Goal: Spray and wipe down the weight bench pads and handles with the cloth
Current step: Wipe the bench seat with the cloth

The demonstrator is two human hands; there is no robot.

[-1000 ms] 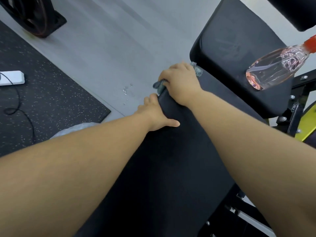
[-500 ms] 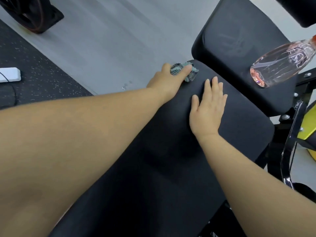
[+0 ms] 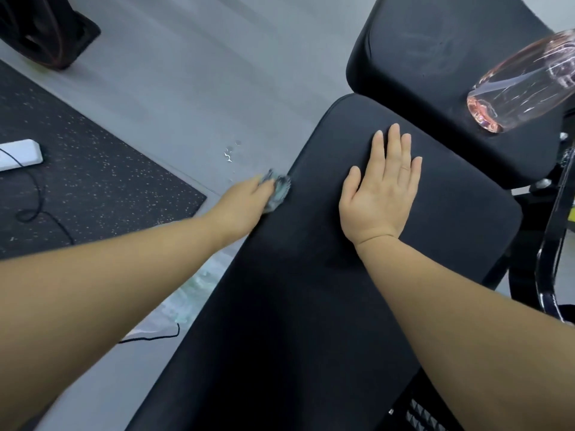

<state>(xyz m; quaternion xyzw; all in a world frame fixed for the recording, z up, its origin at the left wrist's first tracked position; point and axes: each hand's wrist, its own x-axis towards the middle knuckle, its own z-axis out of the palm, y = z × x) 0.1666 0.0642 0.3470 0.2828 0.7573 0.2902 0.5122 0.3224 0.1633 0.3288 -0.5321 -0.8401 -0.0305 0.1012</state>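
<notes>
The long black bench pad [image 3: 311,306] runs from the bottom of the head view up to the middle. Beyond it lies a second black pad [image 3: 420,57]. My left hand [image 3: 245,202] grips a small grey-green cloth [image 3: 278,189] against the long pad's left edge; the hand and cloth are blurred. My right hand [image 3: 381,188] lies flat on the long pad's top, fingers straight. A clear spray bottle [image 3: 522,85] with pinkish liquid lies on the far pad at the right edge.
A dark speckled rubber mat [image 3: 93,188] covers the floor at left, with a white power strip [image 3: 18,154] and black cable on it. A black weight base [image 3: 46,32] stands top left. Black metal frame [image 3: 553,244] at right. Wet drops [image 3: 231,152] mark the grey floor.
My left hand with the cloth slid back along the pad's left edge from the far corner toward me. My right hand stays flat on the pad.
</notes>
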